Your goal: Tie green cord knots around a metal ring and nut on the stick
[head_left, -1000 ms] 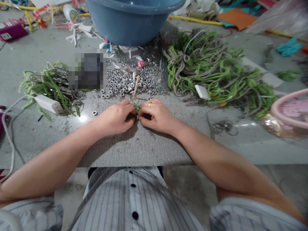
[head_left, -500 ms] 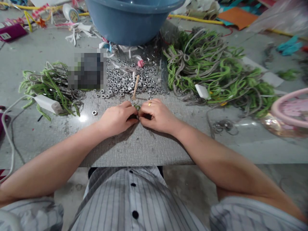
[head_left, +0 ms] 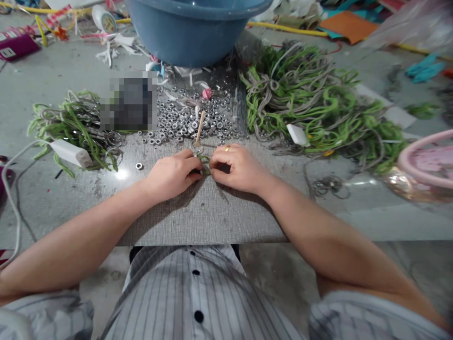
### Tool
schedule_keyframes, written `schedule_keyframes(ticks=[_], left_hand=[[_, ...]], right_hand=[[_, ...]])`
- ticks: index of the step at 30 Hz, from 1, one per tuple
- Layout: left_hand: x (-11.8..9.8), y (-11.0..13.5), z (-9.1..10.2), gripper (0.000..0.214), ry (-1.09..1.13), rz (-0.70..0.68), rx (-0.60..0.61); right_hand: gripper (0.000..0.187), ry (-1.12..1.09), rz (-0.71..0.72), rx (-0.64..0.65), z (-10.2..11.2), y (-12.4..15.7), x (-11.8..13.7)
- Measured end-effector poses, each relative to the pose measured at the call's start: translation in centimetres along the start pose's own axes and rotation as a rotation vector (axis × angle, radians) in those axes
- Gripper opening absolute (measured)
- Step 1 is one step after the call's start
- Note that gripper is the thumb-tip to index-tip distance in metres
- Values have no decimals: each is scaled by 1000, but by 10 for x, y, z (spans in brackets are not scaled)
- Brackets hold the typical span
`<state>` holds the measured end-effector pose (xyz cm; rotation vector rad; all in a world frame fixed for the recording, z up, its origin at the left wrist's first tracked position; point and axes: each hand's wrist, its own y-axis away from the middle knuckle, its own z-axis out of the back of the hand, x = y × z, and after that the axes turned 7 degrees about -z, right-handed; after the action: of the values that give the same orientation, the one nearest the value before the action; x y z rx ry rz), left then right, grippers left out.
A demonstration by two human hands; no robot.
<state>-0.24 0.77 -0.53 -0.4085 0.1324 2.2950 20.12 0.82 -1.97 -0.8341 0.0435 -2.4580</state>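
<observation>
My left hand (head_left: 172, 173) and my right hand (head_left: 234, 168) meet at the middle of the grey board (head_left: 198, 212). Both are closed, pinching a short green cord (head_left: 205, 163) between their fingertips; most of the cord is hidden by the fingers. A gold ring sits on my right hand. Just beyond the fingers a thin wooden stick (head_left: 200, 127) stands at the edge of a heap of small metal nuts (head_left: 184, 118).
A big pile of green and grey cords (head_left: 311, 104) lies to the right, a smaller bundle with key rings (head_left: 74, 127) to the left. A blue basin (head_left: 194, 28) stands behind the nuts. A pink basket rim (head_left: 424, 156) is at far right. One loose nut (head_left: 139, 165) lies left of my hand.
My right hand has shifted slightly right and away from the left, drawing a little more of the green cord into view between them. The left hand has stayed put.
</observation>
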Motion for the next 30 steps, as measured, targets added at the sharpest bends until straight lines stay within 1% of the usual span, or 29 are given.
schedule_keyframes(ticks=[4, 7, 11, 20, 25, 30], left_hand=[[5, 1, 4, 19, 87, -66, -38], [9, 0, 5, 16, 107, -109, -66], [13, 0, 4, 16, 98, -134, -43], [8, -3, 2, 18, 97, -48, 21], [6, -3, 3, 19, 100, -21, 31], [5, -4, 1, 18, 105, 16, 33]], right_hand=[[5, -27, 1, -20, 0, 1, 1], [6, -10, 24, -2, -1, 2, 1], [10, 33, 57, 33, -2, 2, -1], [15, 53, 76, 52, -3, 2, -2], [15, 60, 87, 32, -5, 2, -3], [15, 54, 63, 15, -9, 1, -1]])
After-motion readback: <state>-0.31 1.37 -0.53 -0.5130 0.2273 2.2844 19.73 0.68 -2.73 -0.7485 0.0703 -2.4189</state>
